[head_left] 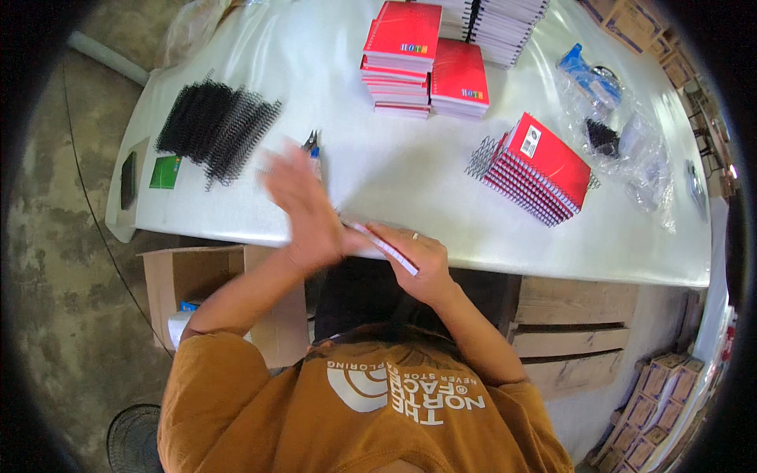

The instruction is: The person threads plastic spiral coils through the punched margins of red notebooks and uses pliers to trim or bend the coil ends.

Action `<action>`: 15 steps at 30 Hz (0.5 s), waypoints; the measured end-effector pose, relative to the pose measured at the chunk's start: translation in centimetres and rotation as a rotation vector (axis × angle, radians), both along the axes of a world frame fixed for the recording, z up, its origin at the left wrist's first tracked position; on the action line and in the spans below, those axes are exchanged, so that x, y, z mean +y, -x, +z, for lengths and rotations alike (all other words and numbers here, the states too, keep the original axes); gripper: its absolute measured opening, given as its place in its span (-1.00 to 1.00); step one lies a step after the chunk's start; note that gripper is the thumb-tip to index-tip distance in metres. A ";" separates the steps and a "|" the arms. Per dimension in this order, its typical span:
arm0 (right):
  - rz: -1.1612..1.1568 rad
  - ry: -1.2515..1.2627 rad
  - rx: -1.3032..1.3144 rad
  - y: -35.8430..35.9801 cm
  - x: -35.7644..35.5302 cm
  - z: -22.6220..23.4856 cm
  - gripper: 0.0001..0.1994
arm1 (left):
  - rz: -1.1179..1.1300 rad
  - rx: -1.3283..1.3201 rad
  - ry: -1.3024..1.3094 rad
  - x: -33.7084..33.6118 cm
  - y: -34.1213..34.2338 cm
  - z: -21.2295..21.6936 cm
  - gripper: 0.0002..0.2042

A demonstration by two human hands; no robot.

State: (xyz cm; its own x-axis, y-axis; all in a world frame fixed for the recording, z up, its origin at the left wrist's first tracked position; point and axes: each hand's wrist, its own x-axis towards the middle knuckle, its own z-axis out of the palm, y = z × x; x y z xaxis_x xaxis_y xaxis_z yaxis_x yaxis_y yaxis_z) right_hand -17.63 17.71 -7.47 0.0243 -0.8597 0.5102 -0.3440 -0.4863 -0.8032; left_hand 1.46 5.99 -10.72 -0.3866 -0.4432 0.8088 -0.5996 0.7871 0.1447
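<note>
My right hand (422,264) is closed round a thin notebook (392,252), seen edge-on at the table's front edge. My left hand (306,209) is raised at the notebook's far end, its fingers stretched out and smeared by motion. Its palm side is close to the notebook; whether they touch I cannot tell. Just beyond the left fingers lies a pair of pliers (314,146). Black spiral binding coils (217,130) lie heaped at the left. A stack of red notebooks (544,169) with spiral coils through their edges stands at the right.
Red-covered notebooks (402,35) and spiral-bound stacks (505,27) stand at the table's far side. Clear plastic wrap (650,169) and a blue package (590,77) lie at the right. A green card (165,172) lies at the left. An open cardboard box (272,315) stands below the table's front edge.
</note>
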 end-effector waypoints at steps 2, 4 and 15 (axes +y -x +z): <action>-0.047 -0.086 -0.076 0.3 0.1 0.1 -0.71 | -0.104 -0.432 -0.168 7.9 0.5 -0.1 0.06; -0.033 -0.148 -0.158 0.3 0.2 0.3 -0.72 | -0.087 -0.262 0.013 6.3 0.7 1.6 0.00; 0.051 -0.172 -0.096 1.2 -0.3 0.3 -0.64 | -0.126 -0.115 0.193 0.0 3.5 9.1 -0.34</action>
State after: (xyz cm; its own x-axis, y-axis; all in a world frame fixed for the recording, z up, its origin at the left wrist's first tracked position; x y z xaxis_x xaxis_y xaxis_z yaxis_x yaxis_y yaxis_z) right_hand -18.83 17.45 -7.12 0.0284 -0.9332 0.3582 -0.2404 -0.3542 -0.9038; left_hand -2.07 5.98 -1.62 -0.5233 -0.2276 0.8212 -0.4986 0.8633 -0.0785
